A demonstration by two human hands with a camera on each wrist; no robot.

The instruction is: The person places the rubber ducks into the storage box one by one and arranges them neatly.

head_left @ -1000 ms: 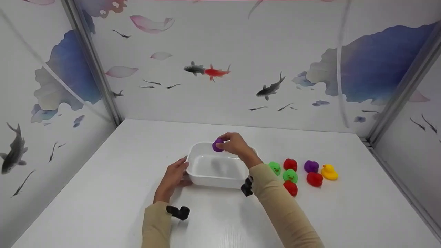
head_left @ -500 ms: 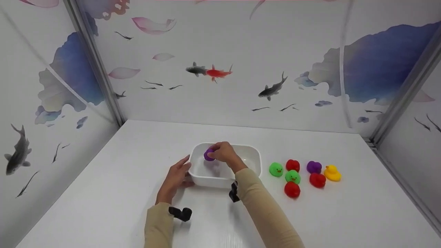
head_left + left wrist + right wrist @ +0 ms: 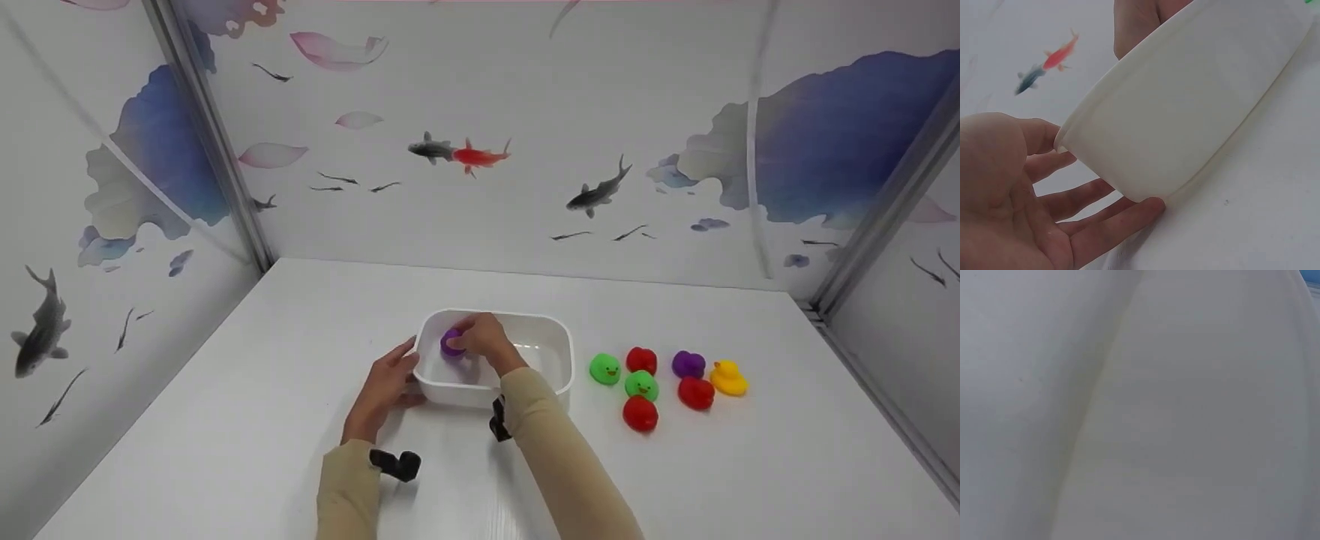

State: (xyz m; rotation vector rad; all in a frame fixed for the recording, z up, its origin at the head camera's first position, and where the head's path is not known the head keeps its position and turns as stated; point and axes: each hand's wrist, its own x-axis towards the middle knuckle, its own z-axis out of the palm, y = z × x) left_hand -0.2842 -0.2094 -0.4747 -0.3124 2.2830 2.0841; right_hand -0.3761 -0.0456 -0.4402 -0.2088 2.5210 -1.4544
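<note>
A white plastic basin (image 3: 480, 394) sits on the table. My left hand (image 3: 382, 382) holds its left end; in the left wrist view the thumb is at the rim and the fingers (image 3: 1117, 225) reach along the outer wall to the bottom edge. Inside the basin, near its left end, my right hand (image 3: 484, 341) pinches a purple rubber duck (image 3: 451, 344) between thumb and fingers. Whether the duck touches the basin floor cannot be told. The right wrist view has only the basin's pale wall (image 3: 1185, 410), with hand and duck out of sight.
Right of the basin lie several more rubber ducks: green (image 3: 604, 369), red (image 3: 640, 414), purple (image 3: 688, 364) and yellow (image 3: 728, 378). White panels with painted fish (image 3: 480, 156) enclose the table (image 3: 225, 420) at the back and sides.
My right hand has moved left and down into the basin with the purple duck, then slowed. My left hand stays on the basin's left end.
</note>
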